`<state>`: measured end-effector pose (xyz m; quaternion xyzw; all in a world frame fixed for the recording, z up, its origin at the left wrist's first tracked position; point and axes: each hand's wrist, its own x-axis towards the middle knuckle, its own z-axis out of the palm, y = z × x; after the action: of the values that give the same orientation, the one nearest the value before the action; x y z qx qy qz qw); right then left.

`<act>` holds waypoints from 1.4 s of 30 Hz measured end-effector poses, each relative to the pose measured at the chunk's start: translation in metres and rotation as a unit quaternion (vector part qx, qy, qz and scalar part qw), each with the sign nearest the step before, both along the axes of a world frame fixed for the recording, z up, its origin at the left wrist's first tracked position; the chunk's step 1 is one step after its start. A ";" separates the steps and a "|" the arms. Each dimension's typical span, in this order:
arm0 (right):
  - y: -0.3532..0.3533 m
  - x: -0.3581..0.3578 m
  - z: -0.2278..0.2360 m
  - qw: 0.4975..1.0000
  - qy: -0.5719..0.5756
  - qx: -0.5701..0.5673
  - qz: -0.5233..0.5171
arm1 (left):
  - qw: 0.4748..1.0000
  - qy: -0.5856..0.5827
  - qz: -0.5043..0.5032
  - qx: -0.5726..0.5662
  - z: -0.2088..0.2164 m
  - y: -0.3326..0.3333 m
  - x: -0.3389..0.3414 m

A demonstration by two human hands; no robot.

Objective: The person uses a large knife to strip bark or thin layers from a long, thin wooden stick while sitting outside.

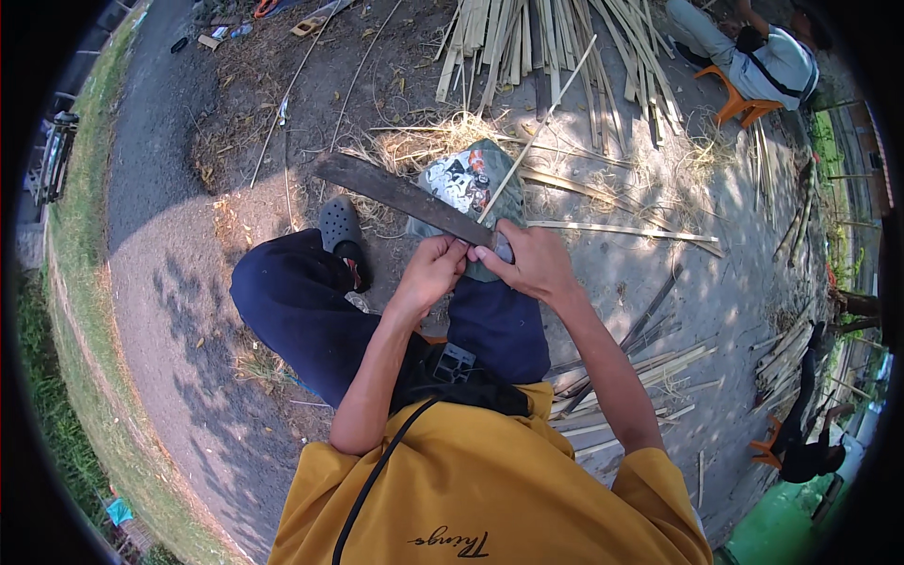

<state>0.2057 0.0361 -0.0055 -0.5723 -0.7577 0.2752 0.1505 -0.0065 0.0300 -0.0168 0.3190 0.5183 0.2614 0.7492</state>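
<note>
My right hand is closed round the grip of a long, dark, broad-bladed machete. Its blade slants up to the left, across the front of my lap. Just below the blade, my left hand is pinched closed on the near end of a thin bamboo strip. That strip meets the blade by my fingers and runs away to the upper right; its very end is hidden by blade and fingers. Under the blade, a grey-green cloth with a printed patch covers my knee.
Many split bamboo strips lie in a fanned pile ahead. More strips lie at my right, and pale shavings surround the cloth. My grey clog rests on the ground. People sit on orange stools at the right.
</note>
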 end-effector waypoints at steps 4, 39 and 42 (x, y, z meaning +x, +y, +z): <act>0.002 0.000 -0.010 1.000 0.000 0.018 -0.019 | 0.999 -0.041 -0.006 -0.001 -0.001 -0.012 -0.011; 0.001 -0.011 -0.007 0.999 0.029 -0.001 -0.041 | 0.983 0.177 -0.041 -0.023 0.096 -0.226 -0.196; -0.002 -0.012 -0.010 0.999 0.035 0.012 -0.035 | 0.980 0.193 -0.049 -0.018 0.104 -0.239 -0.223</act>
<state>0.1937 0.0346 -0.0158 -0.5864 -0.7348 0.2808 0.1933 -0.2291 -0.2094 0.0872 0.3751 0.6417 0.1480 0.6524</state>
